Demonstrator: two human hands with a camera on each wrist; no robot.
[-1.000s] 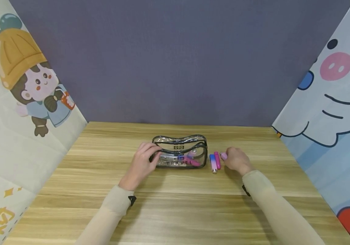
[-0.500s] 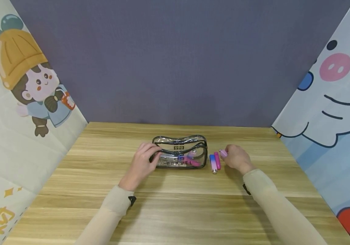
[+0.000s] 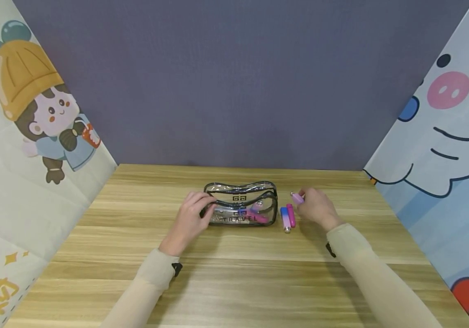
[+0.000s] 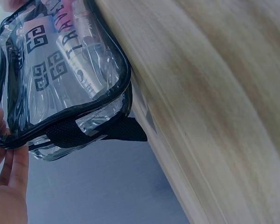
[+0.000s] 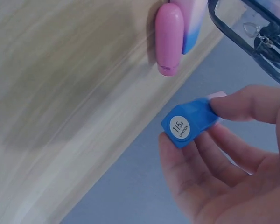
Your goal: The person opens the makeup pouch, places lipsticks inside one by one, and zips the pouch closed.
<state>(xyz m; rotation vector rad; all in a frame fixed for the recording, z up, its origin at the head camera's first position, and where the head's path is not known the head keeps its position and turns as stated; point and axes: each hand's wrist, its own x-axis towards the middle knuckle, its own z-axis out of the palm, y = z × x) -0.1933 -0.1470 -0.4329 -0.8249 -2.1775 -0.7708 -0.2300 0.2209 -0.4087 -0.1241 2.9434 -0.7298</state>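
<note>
at the left end of the clear bag (image 3: 240, 203), head view, our left hand (image 3: 194, 215) pinches it; right of the bag, our right hand (image 3: 317, 208) holds a lipstick (image 3: 298, 197) near a second lipstick (image 3: 285, 218) and a pink tube (image 3: 291, 216). left wrist view: we see tubes (image 4: 81, 70) inside the bag. right wrist view: we grip the lipstick, labelled blue end showing, apart from the bag.

My head camera looks forward and down across the wooden table (image 3: 234, 284), while my wrist cameras, much nearer, face my fingers (image 5: 233, 149) and both catch the clear pouch (image 3: 240, 205).
</note>
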